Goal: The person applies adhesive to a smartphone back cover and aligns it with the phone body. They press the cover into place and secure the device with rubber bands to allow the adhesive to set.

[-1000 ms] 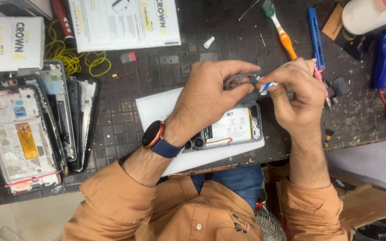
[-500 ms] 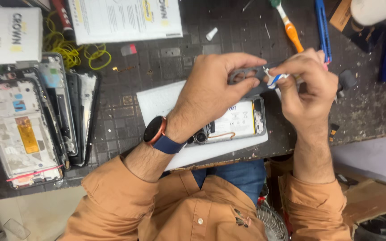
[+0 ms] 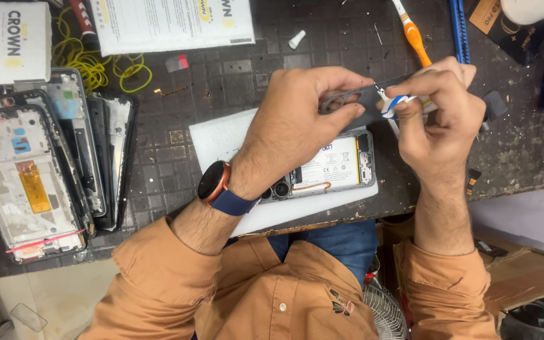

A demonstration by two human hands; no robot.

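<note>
From the head camera, my left hand (image 3: 297,126) pinched a dark grey phone part (image 3: 354,104), held up at twelve o'clock above the open phone (image 3: 328,170) on its white pad (image 3: 221,141). My right hand (image 3: 442,119) gripped a white-and-blue strip (image 3: 393,104) on that part. I think I was peeling it; next needed a slow, gentle pull. My fingers hid the strip's far end.

I see a dark gridded workbench mat (image 3: 221,75) carrying stacked phone frames (image 3: 39,170), yellow wire (image 3: 96,63), a white pad (image 3: 221,141) and an orange-handled tool (image 3: 413,34)
</note>
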